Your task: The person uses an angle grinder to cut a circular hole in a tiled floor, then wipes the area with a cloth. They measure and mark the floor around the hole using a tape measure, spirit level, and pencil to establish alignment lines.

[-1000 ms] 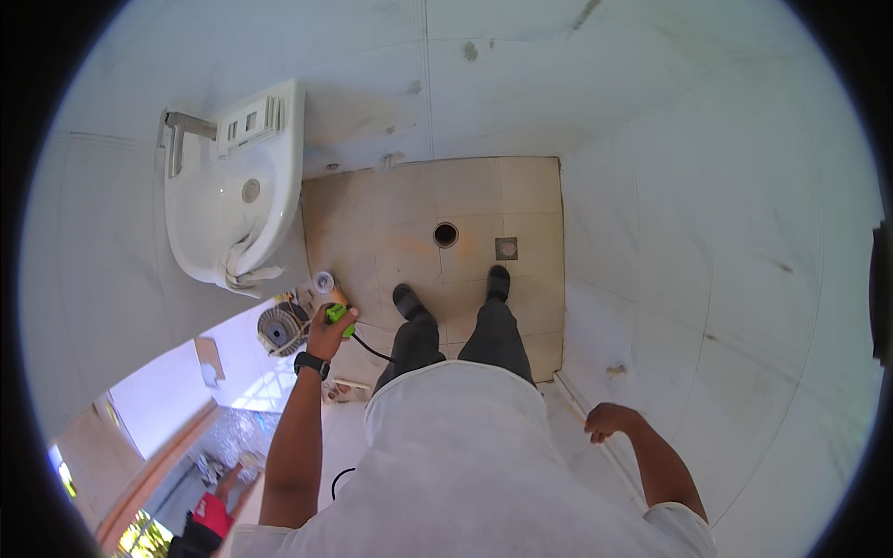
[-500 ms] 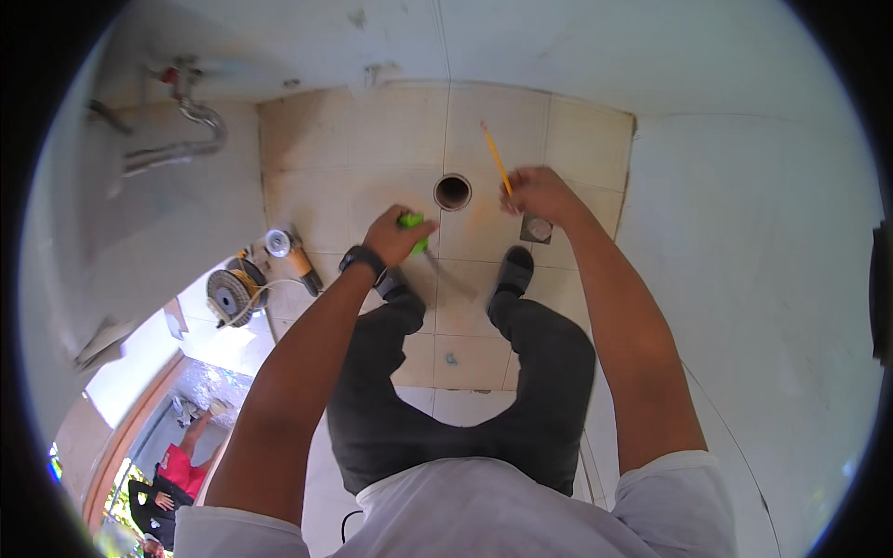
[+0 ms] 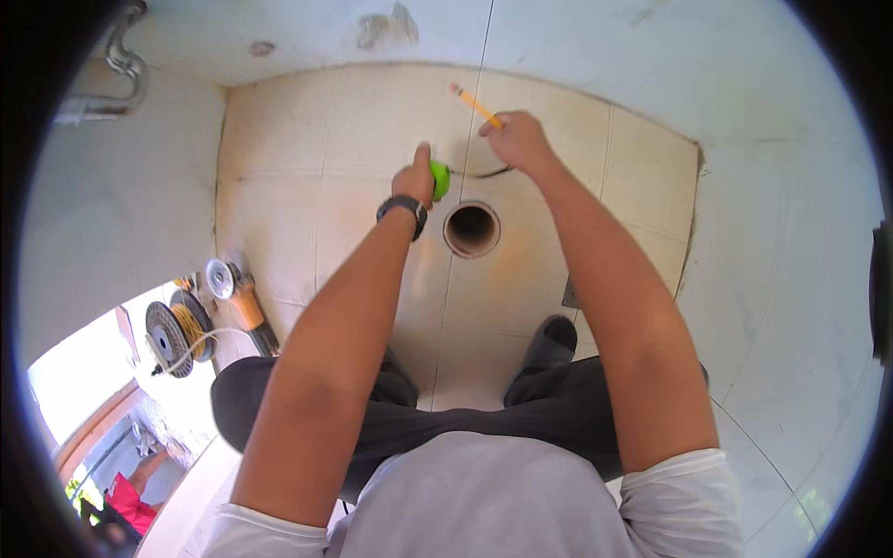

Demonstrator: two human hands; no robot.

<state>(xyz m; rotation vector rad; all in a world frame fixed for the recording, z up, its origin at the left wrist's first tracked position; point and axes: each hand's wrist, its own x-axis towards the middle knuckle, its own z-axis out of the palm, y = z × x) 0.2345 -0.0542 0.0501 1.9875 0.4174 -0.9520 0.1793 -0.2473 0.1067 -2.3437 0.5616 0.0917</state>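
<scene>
My left hand, with a dark watch on its wrist, is closed around a bright green tape measure. A thin dark strip curves from it toward my right wrist. In my right hand is a yellow pencil, its pink eraser end pointing up and left. Both hands are low over the tiles, beyond a round hole in the floor that has a pipe-like rim. My right fingertips are partly hidden.
On the left lie an orange angle grinder and a cord reel with yellow cord. A metal drain pipe is at the upper left wall. A square floor plate shows beside my right forearm. Someone in red is outside the doorway.
My body has squatted lower and the floor looks closer. Both hands have moved from near and beside the hole to its far side, still holding the tape measure and the pencil.
</scene>
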